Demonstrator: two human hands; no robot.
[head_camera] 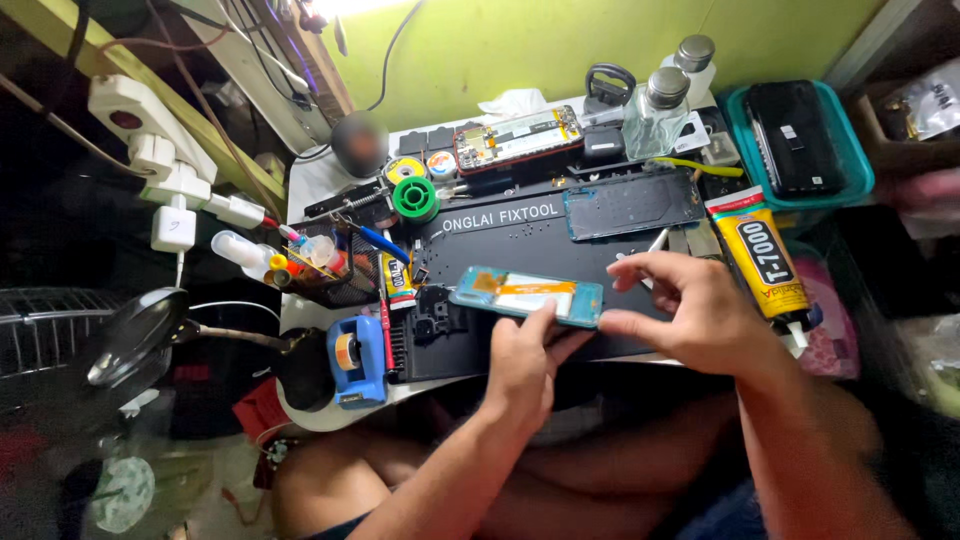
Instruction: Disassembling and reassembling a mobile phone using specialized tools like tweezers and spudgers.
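Where both hands meet, teal phone frame (527,296); flat, open-backed, orange-patched inside.

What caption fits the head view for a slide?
Both hands, left hand and right hand, hold an opened teal phone above a black repair mat.

My left hand (525,365) holds a teal phone frame (527,296) by its near edge, opened side up, above the black work mat (520,235) near the desk's front edge. My right hand (690,310) pinches the frame's right end, with a thin white tool (655,242) showing behind its fingers. A yellow glue tube (765,262) lies at the mat's right edge. A blue tape dispenser (355,360) sits at the front left corner.
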